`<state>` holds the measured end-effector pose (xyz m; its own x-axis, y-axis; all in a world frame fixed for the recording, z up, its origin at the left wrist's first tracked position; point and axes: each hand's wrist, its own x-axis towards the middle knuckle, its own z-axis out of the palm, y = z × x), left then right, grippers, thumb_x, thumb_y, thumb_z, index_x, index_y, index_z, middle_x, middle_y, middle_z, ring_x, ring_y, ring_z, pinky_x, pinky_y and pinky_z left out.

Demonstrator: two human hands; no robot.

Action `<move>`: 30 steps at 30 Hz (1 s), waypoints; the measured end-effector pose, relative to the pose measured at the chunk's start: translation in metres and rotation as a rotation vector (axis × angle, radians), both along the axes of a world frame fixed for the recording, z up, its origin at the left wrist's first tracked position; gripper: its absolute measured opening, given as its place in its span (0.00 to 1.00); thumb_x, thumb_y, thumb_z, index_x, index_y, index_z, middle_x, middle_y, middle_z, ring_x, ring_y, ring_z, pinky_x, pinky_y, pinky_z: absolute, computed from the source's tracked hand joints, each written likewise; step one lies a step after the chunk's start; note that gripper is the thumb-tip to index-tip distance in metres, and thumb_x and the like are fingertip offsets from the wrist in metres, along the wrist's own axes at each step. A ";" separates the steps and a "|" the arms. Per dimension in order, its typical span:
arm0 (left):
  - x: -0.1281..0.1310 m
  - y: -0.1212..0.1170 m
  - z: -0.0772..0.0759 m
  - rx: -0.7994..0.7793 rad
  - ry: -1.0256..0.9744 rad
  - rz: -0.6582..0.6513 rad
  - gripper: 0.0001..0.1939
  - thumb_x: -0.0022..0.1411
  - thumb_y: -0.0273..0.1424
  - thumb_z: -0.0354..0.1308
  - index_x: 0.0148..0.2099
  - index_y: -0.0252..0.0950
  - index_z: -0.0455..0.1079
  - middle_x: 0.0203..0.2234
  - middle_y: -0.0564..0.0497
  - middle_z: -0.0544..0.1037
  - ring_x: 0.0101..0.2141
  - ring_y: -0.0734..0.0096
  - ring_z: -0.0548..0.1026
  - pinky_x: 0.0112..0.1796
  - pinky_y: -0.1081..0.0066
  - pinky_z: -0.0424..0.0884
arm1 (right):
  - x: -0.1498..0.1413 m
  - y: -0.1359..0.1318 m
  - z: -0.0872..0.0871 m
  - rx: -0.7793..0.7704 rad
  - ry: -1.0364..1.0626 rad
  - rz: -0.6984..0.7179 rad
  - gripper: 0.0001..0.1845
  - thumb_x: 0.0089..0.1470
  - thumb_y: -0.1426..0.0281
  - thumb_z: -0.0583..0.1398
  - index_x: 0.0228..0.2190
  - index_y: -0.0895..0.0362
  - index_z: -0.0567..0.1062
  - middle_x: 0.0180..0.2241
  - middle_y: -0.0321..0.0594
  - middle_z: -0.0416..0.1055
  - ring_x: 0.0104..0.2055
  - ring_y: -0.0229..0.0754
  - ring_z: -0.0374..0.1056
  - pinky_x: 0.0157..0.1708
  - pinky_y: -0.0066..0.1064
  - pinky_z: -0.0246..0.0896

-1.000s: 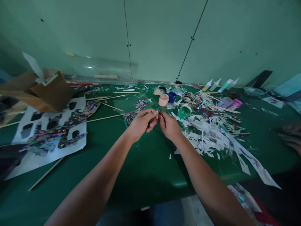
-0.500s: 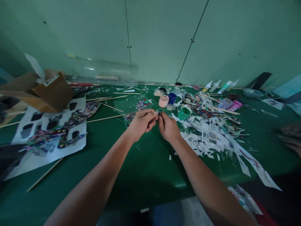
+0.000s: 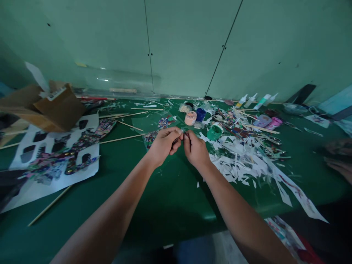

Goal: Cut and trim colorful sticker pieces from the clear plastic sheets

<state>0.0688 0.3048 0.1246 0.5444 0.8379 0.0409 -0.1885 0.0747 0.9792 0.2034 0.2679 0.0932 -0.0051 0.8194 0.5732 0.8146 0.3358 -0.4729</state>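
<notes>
My left hand (image 3: 166,144) and my right hand (image 3: 195,146) meet above the middle of the green table (image 3: 162,205), fingertips almost touching. Both are closed in a pinch around something small, with a pale bit showing between them; its kind is too small to make out. Just beyond my left hand lie colourful patterned scraps (image 3: 165,122) and a clear plastic piece with a pattern (image 3: 150,138). Past my right hand stand an open green paint jar (image 3: 214,132), a peach paint jar (image 3: 190,118) and a blue jar (image 3: 201,114).
White paper scraps (image 3: 236,165) are heaped at right, below brushes, glue bottles (image 3: 261,101) and scissors (image 3: 292,125). A cardboard box (image 3: 59,110) and a sheet with dark cut-out shapes (image 3: 90,167) lie left, among thin wooden sticks (image 3: 49,206). Another person's hand (image 3: 339,167) rests at the right edge.
The view has shifted slightly, so things sit a little further left. My right hand's fingers have closed in a bit around the small thing; both hands otherwise stay in place.
</notes>
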 end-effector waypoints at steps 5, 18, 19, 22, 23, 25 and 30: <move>0.000 0.000 0.000 0.027 0.029 -0.005 0.12 0.64 0.33 0.50 0.28 0.36 0.64 0.11 0.59 0.61 0.13 0.83 0.55 0.15 0.79 0.52 | 0.003 0.001 -0.001 -0.035 -0.011 0.022 0.10 0.62 0.69 0.46 0.31 0.54 0.63 0.22 0.37 0.66 0.22 0.39 0.63 0.24 0.29 0.49; -0.003 0.002 0.001 0.010 0.089 -0.039 0.13 0.64 0.34 0.50 0.27 0.36 0.63 0.11 0.59 0.60 0.12 0.84 0.55 0.15 0.79 0.50 | 0.001 0.001 -0.002 -0.069 -0.110 -0.040 0.10 0.61 0.68 0.45 0.31 0.55 0.64 0.20 0.37 0.66 0.19 0.39 0.62 0.21 0.29 0.45; -0.004 0.003 0.001 -0.002 0.083 -0.048 0.13 0.63 0.34 0.50 0.27 0.36 0.63 0.12 0.59 0.60 0.12 0.84 0.55 0.15 0.79 0.50 | 0.001 0.001 -0.002 -0.065 -0.126 -0.053 0.11 0.61 0.68 0.45 0.32 0.55 0.64 0.20 0.37 0.67 0.19 0.39 0.62 0.21 0.30 0.44; -0.005 0.004 -0.001 -0.051 0.057 -0.073 0.13 0.63 0.33 0.50 0.27 0.36 0.64 0.12 0.59 0.59 0.12 0.83 0.55 0.15 0.78 0.49 | 0.001 0.000 -0.002 -0.039 -0.176 -0.092 0.11 0.62 0.68 0.46 0.31 0.55 0.65 0.21 0.39 0.68 0.19 0.39 0.61 0.20 0.30 0.42; -0.005 0.005 -0.001 -0.063 0.046 -0.078 0.12 0.63 0.33 0.50 0.27 0.36 0.64 0.12 0.59 0.59 0.12 0.83 0.55 0.15 0.78 0.48 | 0.001 0.001 -0.002 -0.030 -0.188 -0.097 0.12 0.62 0.68 0.46 0.31 0.55 0.66 0.21 0.39 0.68 0.19 0.39 0.61 0.20 0.30 0.41; -0.005 0.004 -0.001 -0.076 0.020 -0.089 0.12 0.63 0.32 0.50 0.27 0.36 0.64 0.12 0.59 0.59 0.12 0.83 0.54 0.15 0.78 0.48 | 0.002 0.002 -0.002 -0.031 -0.197 -0.108 0.12 0.62 0.68 0.46 0.31 0.56 0.67 0.21 0.40 0.69 0.19 0.39 0.61 0.20 0.31 0.40; -0.005 0.001 0.003 -0.032 0.061 -0.156 0.13 0.63 0.34 0.51 0.27 0.36 0.65 0.11 0.58 0.61 0.12 0.83 0.55 0.16 0.77 0.50 | 0.012 0.009 -0.004 -0.112 -0.036 -0.156 0.13 0.62 0.65 0.48 0.32 0.56 0.69 0.22 0.39 0.68 0.22 0.41 0.63 0.22 0.30 0.44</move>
